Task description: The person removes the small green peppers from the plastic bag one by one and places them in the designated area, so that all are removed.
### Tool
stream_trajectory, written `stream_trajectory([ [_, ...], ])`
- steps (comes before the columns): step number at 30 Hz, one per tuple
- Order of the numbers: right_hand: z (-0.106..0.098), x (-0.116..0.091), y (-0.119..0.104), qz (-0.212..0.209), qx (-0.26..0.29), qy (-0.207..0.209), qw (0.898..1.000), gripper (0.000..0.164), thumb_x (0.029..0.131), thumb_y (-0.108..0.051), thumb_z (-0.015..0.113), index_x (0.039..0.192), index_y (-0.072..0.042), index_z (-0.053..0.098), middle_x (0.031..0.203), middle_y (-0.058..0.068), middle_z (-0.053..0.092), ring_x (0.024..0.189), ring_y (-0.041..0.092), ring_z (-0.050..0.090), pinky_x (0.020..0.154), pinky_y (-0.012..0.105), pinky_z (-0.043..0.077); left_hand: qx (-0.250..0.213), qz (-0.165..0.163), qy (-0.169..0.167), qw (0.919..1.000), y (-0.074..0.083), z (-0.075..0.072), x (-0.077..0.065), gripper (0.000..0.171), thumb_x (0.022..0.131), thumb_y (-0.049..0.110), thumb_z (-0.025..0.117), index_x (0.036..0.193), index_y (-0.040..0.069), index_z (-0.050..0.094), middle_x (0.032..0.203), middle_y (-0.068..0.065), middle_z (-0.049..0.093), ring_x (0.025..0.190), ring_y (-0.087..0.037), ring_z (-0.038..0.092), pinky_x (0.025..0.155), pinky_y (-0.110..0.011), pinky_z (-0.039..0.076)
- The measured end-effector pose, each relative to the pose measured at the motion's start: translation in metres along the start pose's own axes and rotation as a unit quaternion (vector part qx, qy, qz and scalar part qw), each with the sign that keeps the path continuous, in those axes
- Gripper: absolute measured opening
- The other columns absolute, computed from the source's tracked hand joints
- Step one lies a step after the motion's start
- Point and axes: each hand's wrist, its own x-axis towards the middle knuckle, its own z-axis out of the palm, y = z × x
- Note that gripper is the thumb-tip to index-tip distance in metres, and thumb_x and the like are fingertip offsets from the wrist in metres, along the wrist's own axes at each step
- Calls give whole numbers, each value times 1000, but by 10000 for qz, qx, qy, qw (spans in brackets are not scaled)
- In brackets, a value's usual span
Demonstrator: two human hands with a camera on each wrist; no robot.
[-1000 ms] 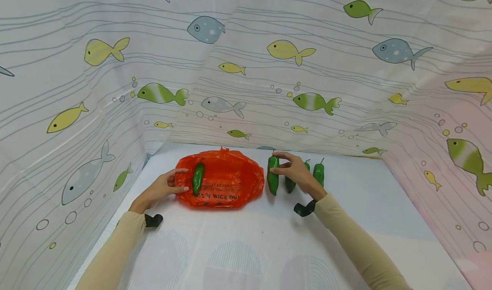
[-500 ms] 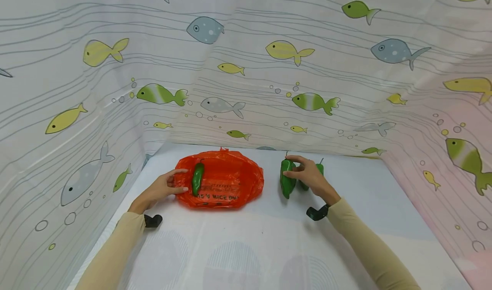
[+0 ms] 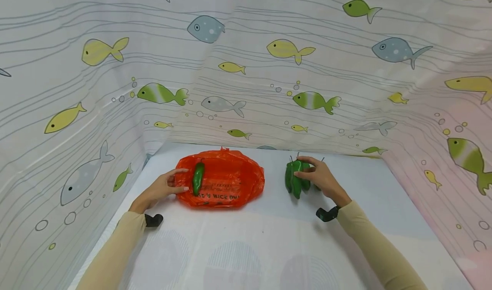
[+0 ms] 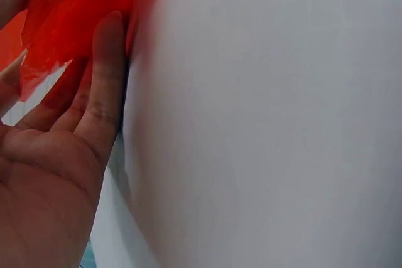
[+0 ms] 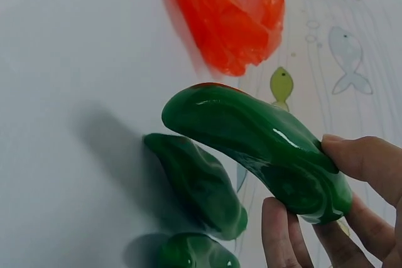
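Observation:
With fingers and thumb, my right hand [image 3: 319,177] pinches a green pepper [image 5: 251,142] near its stem end, tip pointing down in the head view. Other green peppers are close around it: one to its left [image 3: 288,179], one to its right [image 3: 306,183], and one partly hidden behind the hand. My left hand [image 3: 163,185] holds the left rim of a red plastic bag [image 3: 230,170]. In the left wrist view some of its fingers [image 4: 108,61] lie against the bag film and others show behind it. One green pepper [image 3: 197,179] lies inside the bag, at its left.
A white patterned cloth [image 3: 238,247] covers the table. Fish-print sheets [image 3: 253,80] wall in the back and both sides. Dark wrist-worn devices [image 3: 326,214] stick out below each wrist.
My right hand has moved to the right, away from the bag, carrying the pepper in among the other peppers. The left hand and the bag have stayed in place.

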Motion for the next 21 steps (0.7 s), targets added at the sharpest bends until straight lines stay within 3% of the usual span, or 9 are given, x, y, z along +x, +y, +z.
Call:
stream_trajectory([
  [6, -13, -2, 6, -75, -96, 49, 9999, 68, 90, -30, 82, 150, -18, 53, 156, 10, 46, 127, 36, 55, 101, 49, 47, 14, -30, -4, 10000, 0, 1, 0, 80, 89, 30, 84, 155, 16, 42, 140, -24, 54, 118, -34, 55, 88, -31, 54],
  [14, -32, -5, 20, 95, -6, 138, 9999, 70, 94, -23, 79, 155, -13, 46, 156, 18, 42, 126, 39, 52, 104, 54, 42, -5, -128, 21, 9999, 2, 1, 0, 80, 88, 29, 85, 154, 18, 43, 134, -21, 57, 113, -32, 56, 86, -31, 53],
  [21, -44, -11, 25, 40, -4, 184, 9998, 73, 92, -26, 80, 155, -11, 46, 157, 16, 42, 123, 34, 55, 102, 45, 44, 53, 12, -59, 10000, 2, 1, -1, 79, 90, 27, 83, 155, 14, 40, 131, -22, 58, 109, -29, 57, 83, -30, 54],
])
